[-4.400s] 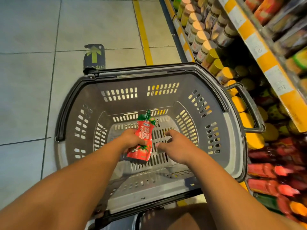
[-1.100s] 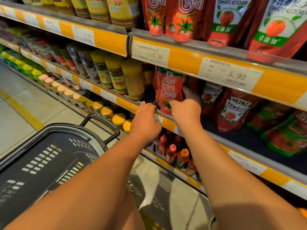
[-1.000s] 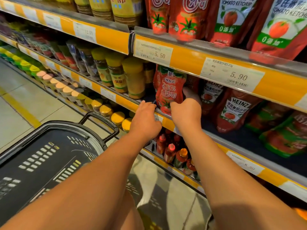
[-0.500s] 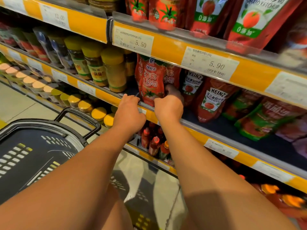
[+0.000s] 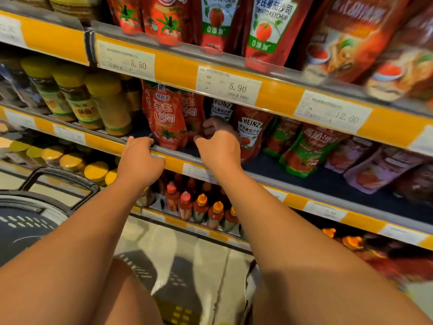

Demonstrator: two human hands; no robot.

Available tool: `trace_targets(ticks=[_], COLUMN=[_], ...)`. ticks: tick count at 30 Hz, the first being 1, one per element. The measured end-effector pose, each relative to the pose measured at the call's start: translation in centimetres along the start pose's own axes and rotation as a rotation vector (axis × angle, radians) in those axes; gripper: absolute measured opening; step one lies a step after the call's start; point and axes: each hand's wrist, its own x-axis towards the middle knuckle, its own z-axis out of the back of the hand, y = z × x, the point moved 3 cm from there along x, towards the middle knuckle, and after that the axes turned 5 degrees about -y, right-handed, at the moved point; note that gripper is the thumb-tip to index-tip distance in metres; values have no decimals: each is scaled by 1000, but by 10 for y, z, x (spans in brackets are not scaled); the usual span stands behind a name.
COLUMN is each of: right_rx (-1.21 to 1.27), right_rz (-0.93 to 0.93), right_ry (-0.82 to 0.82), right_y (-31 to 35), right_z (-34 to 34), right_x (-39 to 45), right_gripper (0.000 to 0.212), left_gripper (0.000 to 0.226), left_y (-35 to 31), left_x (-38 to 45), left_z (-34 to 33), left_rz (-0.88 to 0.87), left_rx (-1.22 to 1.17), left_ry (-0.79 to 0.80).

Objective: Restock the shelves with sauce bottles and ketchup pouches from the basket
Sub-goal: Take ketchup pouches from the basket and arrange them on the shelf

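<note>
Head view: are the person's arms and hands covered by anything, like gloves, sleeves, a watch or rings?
Nothing is worn that shows. The left hand and right hand are bare, without gloves, and no rings can be seen on the visible fingers. Both wrists are free of watches or bands, and both forearms are uncovered right to the frame's lower edge, so no sleeve comes into view.

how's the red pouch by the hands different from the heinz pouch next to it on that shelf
The red pouch stands at the shelf's front edge, nearly upright; the Heinz pouch sits further back and leans. The red pouch has large pale Chinese characters and a green top band; the Heinz pouch has a white label with HEINZ in black. The right hand is between them and covers part of the Heinz pouch; the red pouch is in full view. Both are red with a tomato picture.
</note>
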Motion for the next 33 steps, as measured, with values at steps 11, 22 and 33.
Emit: trace_targets(ticks=[11,22,33], right_rx=[-34,5,34], right_rz=[-108,-530,-279], right_ry=[-50,-73,-107], right_y=[-64,-166,-192], right_z=[136,217,188], right_x=[-39,-9,22], right_gripper=[30,28,20], left_gripper=[13,62,79], left_y=[-49,-192,-223], left_x=[-45,-129,-129], left_z=[9,-97,-156], left_rz=[-97,-345,-279], left_rx=[-126,-413,-484], left_ry=[-185,435,330])
